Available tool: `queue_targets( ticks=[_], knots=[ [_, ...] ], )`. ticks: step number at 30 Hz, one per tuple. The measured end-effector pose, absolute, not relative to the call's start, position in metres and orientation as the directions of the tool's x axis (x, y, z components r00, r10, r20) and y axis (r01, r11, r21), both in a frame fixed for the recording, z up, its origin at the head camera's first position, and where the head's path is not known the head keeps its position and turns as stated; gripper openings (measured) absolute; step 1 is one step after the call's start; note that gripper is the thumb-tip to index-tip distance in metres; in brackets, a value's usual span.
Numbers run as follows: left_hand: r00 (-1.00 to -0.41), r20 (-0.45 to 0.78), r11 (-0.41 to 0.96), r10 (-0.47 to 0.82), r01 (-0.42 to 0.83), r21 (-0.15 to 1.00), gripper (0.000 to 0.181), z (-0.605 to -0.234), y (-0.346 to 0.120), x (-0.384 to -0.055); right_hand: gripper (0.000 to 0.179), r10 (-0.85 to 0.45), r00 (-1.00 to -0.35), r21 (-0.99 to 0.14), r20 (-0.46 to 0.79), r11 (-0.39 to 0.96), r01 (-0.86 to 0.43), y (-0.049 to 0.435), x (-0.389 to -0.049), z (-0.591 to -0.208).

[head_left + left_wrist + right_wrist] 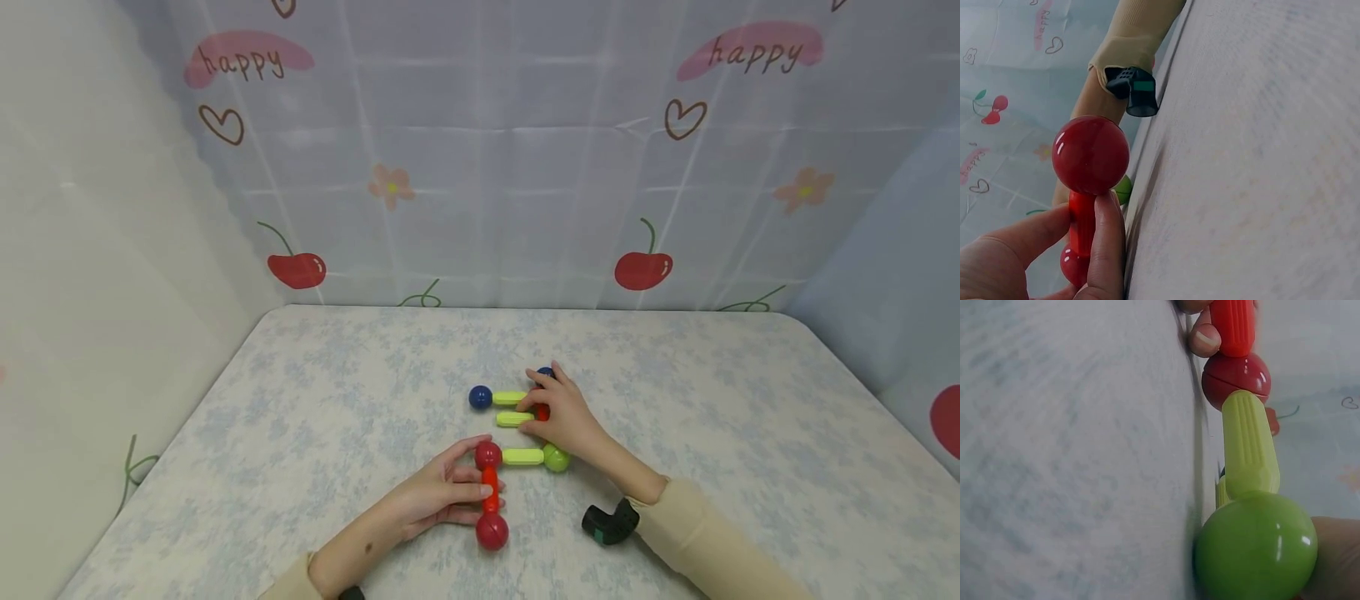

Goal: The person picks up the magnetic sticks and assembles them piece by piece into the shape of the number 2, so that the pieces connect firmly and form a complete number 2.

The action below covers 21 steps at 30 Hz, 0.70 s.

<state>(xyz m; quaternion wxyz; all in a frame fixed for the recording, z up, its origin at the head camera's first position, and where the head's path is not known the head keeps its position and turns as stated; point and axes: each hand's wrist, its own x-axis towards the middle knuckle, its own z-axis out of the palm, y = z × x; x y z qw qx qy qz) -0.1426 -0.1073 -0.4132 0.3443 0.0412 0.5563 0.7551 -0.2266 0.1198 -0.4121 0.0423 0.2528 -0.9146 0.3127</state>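
My left hand [448, 492] grips a red toy rod [490, 490], thumb on one side and fingers on the other. A red ball [488, 455] sits at its far end and a larger-looking red ball [492, 532] at its near end. From the far ball a yellow-green rod [522, 457] runs right to a green ball [1257, 547]. My right hand [562, 414] pinches a second yellow-green rod [513, 419] between thumb and index finger. Under its fingers shows another red rod [543, 412], with a blue ball [546, 372] beyond, partly hidden.
Just beyond the pinched rod, another blue ball [480, 397] joins a third yellow-green rod [508, 398] whose right end is behind the fingers. All lies on a pale patterned tabletop [337, 375]. A printed curtain [480, 167] hangs behind the table's back edge.
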Motion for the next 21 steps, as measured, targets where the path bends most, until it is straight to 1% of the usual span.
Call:
queue_targets(
  ticks=[4, 9, 15, 21],
  knots=[
    [-0.761, -0.327, -0.139, 0.56, -0.476, 0.869, 0.07, -0.414, -0.107, -0.144, 0.014, -0.434, -0.87, -0.599, 0.233, 0.641, -0.48, 0.122, -0.229, -0.414],
    [-0.768, -0.33, -0.133, 0.548, -0.47, 0.873, 0.07, -0.414, -0.106, -0.145, 0.016, -0.395, -0.888, -0.668, 0.235, 0.599, -0.443, 0.126, -0.225, -0.409],
    [-0.767, -0.34, -0.133, 0.544, -0.479, 0.867, 0.071, -0.413, -0.106, -0.144, 0.017, -0.355, -0.91, -0.74, 0.213, 0.549, -0.387, 0.134, -0.201, -0.393],
    [-0.78, -0.327, -0.136, 0.534, -0.461, 0.877, 0.072, -0.412, -0.109, -0.146, 0.02, -0.398, -0.905, -0.825, 0.15, 0.454, -0.337, 0.141, -0.177, -0.384]
  ],
)
